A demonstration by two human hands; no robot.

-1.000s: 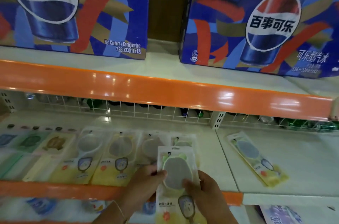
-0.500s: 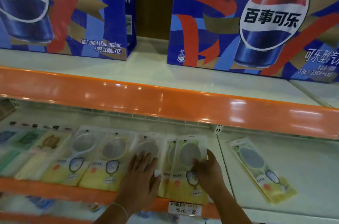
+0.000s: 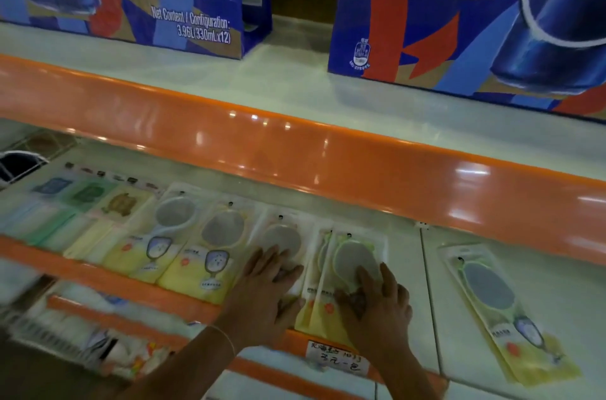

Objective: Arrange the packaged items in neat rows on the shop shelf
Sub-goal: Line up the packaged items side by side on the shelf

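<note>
Step in hand: squaring the newest packet into the row on the lower shelf (image 3: 406,271), as far as one can judge.
Left hand (image 3: 265,291): lies flat with fingers spread on the white-edged packet (image 3: 278,235), pressing it down; its grip is released, nothing is clasped.
Right hand (image 3: 377,304): rests flat on the green-rimmed packet (image 3: 354,255), fingers straight and pointing to the back of the shelf; grip likewise released.
Where the packets are: the row runs along the shelf from the left, with the yellow packets (image 3: 196,255) side by side, and the green-rimmed one at its right end, overlapping another of its kind just beside it.
Stray packet (image 3: 501,304): lies alone and askew on the next shelf panel, well apart from the row.
How to do it well: slide with flat palms rather than lifting, bring the bottom edges level with the orange front lip (image 3: 114,278), and close the overlap so each packet shows fully.
Risk: the slick wrappers may slip over one another and disturb the neighbours.
Left to do: the stray packet probably needs to join the row.
Above: cola cartons (image 3: 459,6) stand on the upper shelf.
</note>
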